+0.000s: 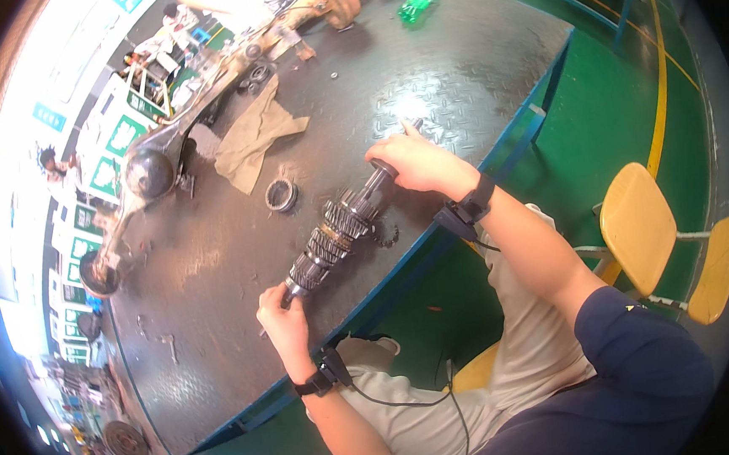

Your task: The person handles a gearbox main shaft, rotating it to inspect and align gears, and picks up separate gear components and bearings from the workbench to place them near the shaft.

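A steel gear shaft with several toothed gears and a brass-coloured ring lies slantwise over the metal workbench. My left hand is closed round its near left end. At the far right end, my right hand is wrapped about the shaft beside a dark collar, and the shaft's tip sticks out past the fingers. Whether the gears touch the bench I cannot tell. Beyond the shaft, a loose steel ring rests on the bench.
A brown cloth lies past the ring. A long rusty axle housing runs along the far side. A green plastic bottle lies at the back. A small metal tool is at left. Yellow chairs stand to my right. Other people are in the background.
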`<state>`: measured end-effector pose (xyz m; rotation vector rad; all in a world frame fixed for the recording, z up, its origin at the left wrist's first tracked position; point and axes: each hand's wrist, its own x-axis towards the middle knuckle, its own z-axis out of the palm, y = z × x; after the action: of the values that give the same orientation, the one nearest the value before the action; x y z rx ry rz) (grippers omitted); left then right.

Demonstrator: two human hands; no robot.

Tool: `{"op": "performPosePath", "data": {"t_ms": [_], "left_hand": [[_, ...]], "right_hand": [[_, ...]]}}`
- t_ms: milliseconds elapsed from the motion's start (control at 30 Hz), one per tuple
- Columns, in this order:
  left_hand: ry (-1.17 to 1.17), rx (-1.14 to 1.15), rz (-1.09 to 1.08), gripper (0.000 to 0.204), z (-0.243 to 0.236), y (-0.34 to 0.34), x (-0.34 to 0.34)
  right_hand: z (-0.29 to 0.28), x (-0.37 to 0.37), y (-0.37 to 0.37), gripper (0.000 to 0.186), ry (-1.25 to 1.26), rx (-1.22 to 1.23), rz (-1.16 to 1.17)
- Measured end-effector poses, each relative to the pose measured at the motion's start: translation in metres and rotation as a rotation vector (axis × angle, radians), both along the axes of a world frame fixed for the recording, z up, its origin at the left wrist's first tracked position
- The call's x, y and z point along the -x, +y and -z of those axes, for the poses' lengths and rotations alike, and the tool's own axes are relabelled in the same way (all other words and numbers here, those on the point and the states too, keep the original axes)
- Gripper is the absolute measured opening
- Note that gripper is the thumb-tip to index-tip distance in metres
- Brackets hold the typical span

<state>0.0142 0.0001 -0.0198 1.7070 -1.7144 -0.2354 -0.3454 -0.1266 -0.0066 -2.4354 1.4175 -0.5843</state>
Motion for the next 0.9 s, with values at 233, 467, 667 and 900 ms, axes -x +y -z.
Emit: {"op": "performPosePath", "data": {"t_ms": [233, 467, 667, 900], "left_hand": [[-0.011, 0.043, -0.016, 0.033, 0.004, 0.002, 0.001], [-0.046, 0.060, -0.003, 0.035, 0.007, 0.001, 0.000], [-0.053, -0.002, -0.016, 0.036, -0.004, 0.005, 0.005], [-0.023, -0.042, -0.021, 0.035, -0.015, 0.002, 0.014]], "right_hand": [[0.016, -0.038, 0.012, 0.025, 0.027, 0.240, -0.057], [0.003, 0.000, 0.000, 0.049, 0.020, 0.016, 0.045], [0.009, -0.026, 0.009, 0.035, -0.035, 0.103, -0.146], [-0.003, -0.005, 0.003, 0.041, 0.003, 0.033, -0.159]]}}
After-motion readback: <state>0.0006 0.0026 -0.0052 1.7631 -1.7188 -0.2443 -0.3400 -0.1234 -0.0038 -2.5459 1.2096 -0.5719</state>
